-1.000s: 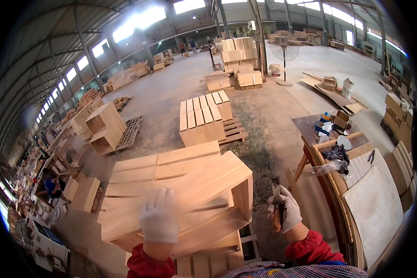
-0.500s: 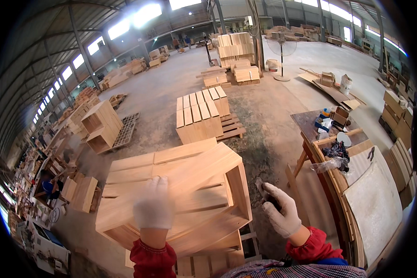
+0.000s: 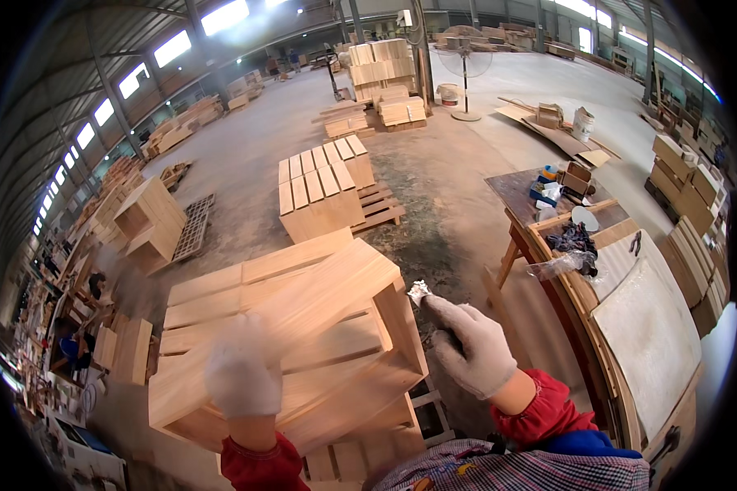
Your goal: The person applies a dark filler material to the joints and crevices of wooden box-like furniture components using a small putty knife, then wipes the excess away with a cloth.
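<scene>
A pale wooden box frame [image 3: 327,290] lies aslant on top of slatted wooden boxes [image 3: 213,286] right before me. My left hand [image 3: 244,368], in a white glove, is over the frame's upper board; motion smears its fingers, so their grip is unclear. To the right of the frame's end, my right hand [image 3: 471,348], also gloved, pinches a small crumpled silvery-white piece [image 3: 418,292] between thumb and fingers. That piece is close to the frame's right corner, and its kind is not clear.
A workbench [image 3: 549,278] on the right bears a dark cloth bundle [image 3: 571,239], pliers [image 3: 635,242] and a pale sheet [image 3: 651,327]. Ahead, more slatted boxes [image 3: 319,196] sit on a pallet [image 3: 381,209]. A standing fan [image 3: 465,82] is farther back; a seated person [image 3: 75,348] is at left.
The whole view has shifted. My right hand has come nearer the frame's right end, and the crumpled piece now points up and catches light. My left hand stays over the board, blurred in both.
</scene>
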The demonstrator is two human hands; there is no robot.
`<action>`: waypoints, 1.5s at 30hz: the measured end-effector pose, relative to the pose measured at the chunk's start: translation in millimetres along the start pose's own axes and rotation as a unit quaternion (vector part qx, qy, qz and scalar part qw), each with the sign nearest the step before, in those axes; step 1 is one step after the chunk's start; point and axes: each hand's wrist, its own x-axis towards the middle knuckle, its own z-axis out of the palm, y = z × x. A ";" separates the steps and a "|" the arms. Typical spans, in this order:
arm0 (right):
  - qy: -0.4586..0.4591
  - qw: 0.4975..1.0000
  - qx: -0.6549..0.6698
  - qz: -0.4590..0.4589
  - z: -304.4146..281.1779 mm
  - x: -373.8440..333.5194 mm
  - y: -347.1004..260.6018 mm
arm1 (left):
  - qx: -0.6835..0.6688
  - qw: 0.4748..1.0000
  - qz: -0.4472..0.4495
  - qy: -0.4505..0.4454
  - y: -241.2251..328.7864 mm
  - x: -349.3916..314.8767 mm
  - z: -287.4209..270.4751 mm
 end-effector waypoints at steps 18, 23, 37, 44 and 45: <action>-0.009 1.000 -0.016 0.010 -1.2 2.2 -6.9 | 0.008 0.998 0.029 0.059 -3.5 -10.6 3.7; 0.008 1.000 -0.012 -0.016 3.5 5.2 0.8 | 0.001 0.997 0.032 0.065 -2.3 -9.5 3.6; -0.022 0.995 -0.072 -0.058 -14.9 18.7 -5.4 | -0.003 0.998 0.025 0.060 -3.8 -5.6 5.3; -0.073 0.994 -0.067 -0.051 -21.6 18.9 5.0 | 0.001 0.997 0.033 0.070 -6.0 -4.5 8.6; -0.058 0.994 -0.073 -0.062 -23.0 20.6 3.7 | 0.006 0.997 0.028 0.066 -4.4 -3.9 7.1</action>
